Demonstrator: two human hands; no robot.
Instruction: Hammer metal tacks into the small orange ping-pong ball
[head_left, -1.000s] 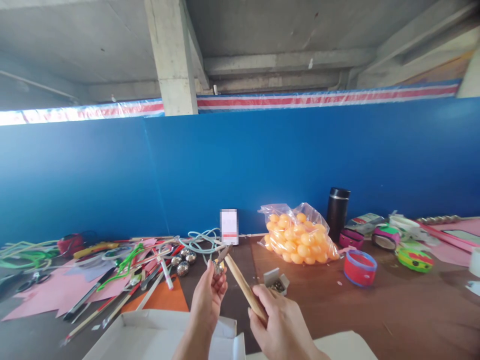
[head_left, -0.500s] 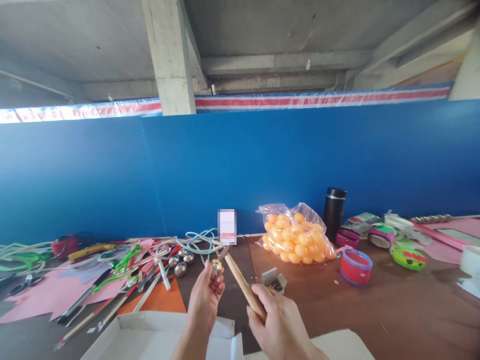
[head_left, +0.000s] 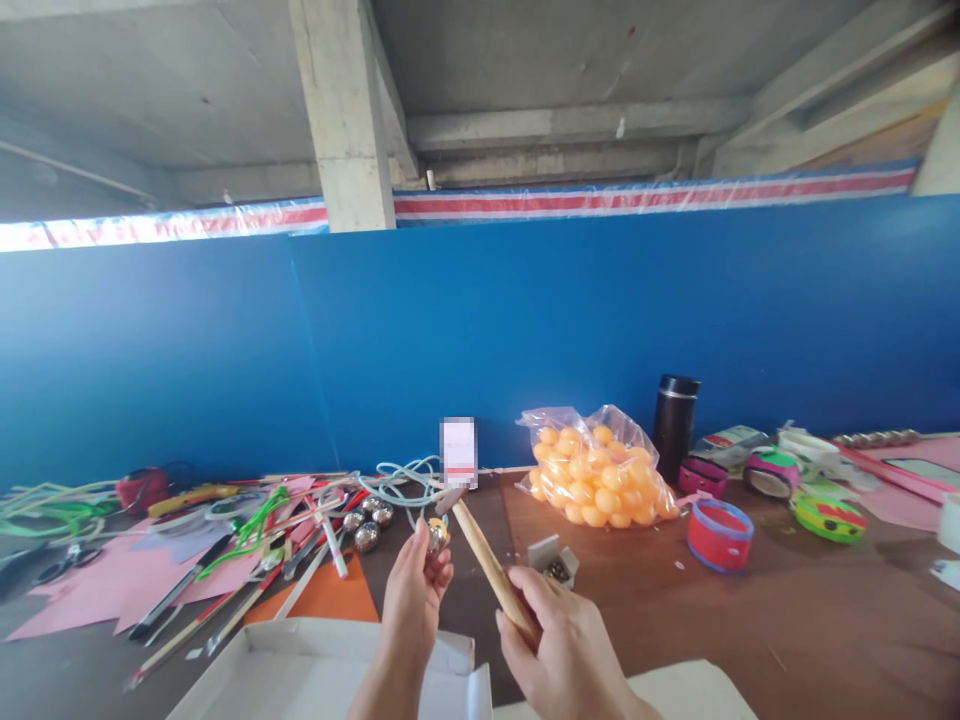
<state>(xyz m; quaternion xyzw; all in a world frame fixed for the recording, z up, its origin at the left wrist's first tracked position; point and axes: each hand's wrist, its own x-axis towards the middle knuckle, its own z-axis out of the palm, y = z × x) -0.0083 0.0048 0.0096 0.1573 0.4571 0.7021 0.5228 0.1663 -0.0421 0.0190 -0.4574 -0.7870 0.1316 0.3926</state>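
Note:
My left hand (head_left: 415,590) pinches a shiny silver ball (head_left: 436,537) between thumb and fingers, with a yellowish patch showing near its top. Wrapped around the wooden handle of a hammer (head_left: 487,560) is my right hand (head_left: 562,640). The hammer's dark head lies just above the ball; whether the two touch I cannot tell. Several more silver balls (head_left: 367,537) rest on the table to the left of my left hand. Beyond my right hand stands a small open box (head_left: 553,562) with little metal pieces inside.
A white cardboard tray (head_left: 300,650) lies in front. Left are pink paper (head_left: 82,590), cords, pens and scissors (head_left: 66,563). A bag of orange balls (head_left: 596,475), a black flask (head_left: 675,425) and tape rolls (head_left: 720,535) stand right. A blue partition (head_left: 480,320) closes the back.
The view has shifted slightly, so everything sits a little further right. The hammer head has risen and tilted a little over the ball; both hands keep their hold.

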